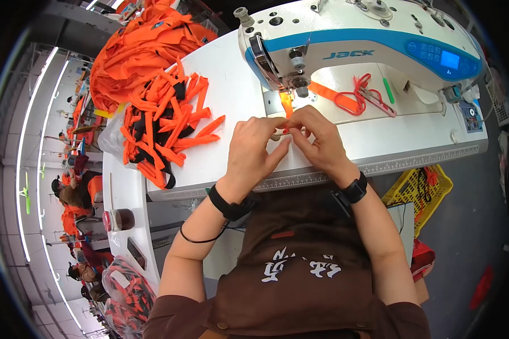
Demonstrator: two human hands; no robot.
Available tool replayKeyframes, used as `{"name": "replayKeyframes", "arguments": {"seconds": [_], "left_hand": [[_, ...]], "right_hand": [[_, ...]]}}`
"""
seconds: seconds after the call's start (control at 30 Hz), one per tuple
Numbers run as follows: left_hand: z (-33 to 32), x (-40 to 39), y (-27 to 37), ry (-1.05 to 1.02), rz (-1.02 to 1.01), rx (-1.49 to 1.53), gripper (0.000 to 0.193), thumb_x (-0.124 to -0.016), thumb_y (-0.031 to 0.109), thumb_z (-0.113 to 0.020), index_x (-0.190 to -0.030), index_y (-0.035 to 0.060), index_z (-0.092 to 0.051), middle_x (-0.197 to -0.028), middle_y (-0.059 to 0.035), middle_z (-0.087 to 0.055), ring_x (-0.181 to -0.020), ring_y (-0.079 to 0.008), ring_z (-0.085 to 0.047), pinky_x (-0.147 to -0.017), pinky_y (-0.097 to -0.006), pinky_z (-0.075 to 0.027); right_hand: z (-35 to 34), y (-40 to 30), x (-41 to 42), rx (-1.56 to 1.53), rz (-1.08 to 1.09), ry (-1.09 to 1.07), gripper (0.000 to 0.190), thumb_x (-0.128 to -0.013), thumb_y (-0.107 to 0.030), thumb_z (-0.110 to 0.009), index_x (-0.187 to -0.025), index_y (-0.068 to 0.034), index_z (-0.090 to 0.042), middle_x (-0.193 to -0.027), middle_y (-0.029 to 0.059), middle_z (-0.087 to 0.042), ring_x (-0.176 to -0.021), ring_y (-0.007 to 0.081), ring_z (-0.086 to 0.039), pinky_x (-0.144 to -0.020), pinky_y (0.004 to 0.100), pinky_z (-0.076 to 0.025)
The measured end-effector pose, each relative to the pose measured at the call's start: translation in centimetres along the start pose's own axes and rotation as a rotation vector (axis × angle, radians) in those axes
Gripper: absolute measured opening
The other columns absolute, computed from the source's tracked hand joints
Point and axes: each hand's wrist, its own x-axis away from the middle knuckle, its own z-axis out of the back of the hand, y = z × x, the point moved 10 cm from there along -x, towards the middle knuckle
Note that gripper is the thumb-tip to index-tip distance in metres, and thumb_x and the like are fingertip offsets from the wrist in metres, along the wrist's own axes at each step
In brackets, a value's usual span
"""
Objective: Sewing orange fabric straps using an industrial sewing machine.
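Both my left hand point(254, 148) and my right hand point(320, 142) pinch the near end of a narrow orange fabric strip point(286, 105), their fingertips meeting just in front of the needle area. The strip's far end runs under the presser foot of a white and blue Jack sewing machine point(348, 46). My fingers cover part of the fabric. To the left of my left hand lies a heap of sewn orange and black fabric straps point(165, 123). Right of the needle, another orange strip point(328, 93) lies under the machine arm, beside red-handled scissors point(356, 99).
A green-handled tool point(389, 90) lies under the machine arm. Piled orange fabric point(140, 55) stands at the back left. A ruler tape point(407, 163) lines the table's front edge. A yellow basket point(441, 190) is below right; a jar point(119, 220) and phone point(136, 253) are left. People sit farther off.
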Motion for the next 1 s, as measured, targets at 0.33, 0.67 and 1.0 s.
{"name": "replayKeyframes", "arguments": {"seconds": [0.33,0.67,1.0], "left_hand": [[-0.5,1.1,-1.9,0.210,0.012,-0.011,0.016,-0.084,0.013,-0.087,-0.097,0.0120,-0.077,-0.090,0.0010,-0.073,-0.085,-0.0202,-0.067,-0.077,-0.0358,-0.046],[0.3,1.4,-2.1,0.243,-0.051,-0.031,0.014,-0.087,0.016,-0.085,-0.098,0.0146,-0.077,-0.092,0.0038,-0.074,-0.087,-0.0158,-0.068,-0.082,-0.0334,-0.044],[0.4,1.3,-2.2,0.230,-0.142,-0.046,0.014,-0.086,0.018,-0.086,-0.096,0.0156,-0.076,-0.093,0.0064,-0.071,-0.088,-0.0141,-0.066,-0.083,-0.0328,-0.043]], "right_hand": [[0.2,-0.4,-0.1,0.016,-0.002,0.006,0.011,-0.095,0.000,-0.073,-0.106,-0.003,-0.070,-0.100,0.0060,-0.069,-0.086,0.0187,-0.066,-0.072,0.0293,-0.051],[0.7,-1.9,-0.2,0.174,0.118,0.070,0.018,-0.087,0.003,-0.079,-0.103,-0.003,-0.073,-0.104,0.0084,-0.075,-0.093,0.0275,-0.072,-0.080,0.0357,-0.058],[0.3,-2.4,-0.3,0.244,0.137,0.044,0.020,-0.084,0.005,-0.080,-0.102,-0.003,-0.073,-0.105,0.0102,-0.076,-0.098,0.0296,-0.072,-0.083,0.0375,-0.058]]}}
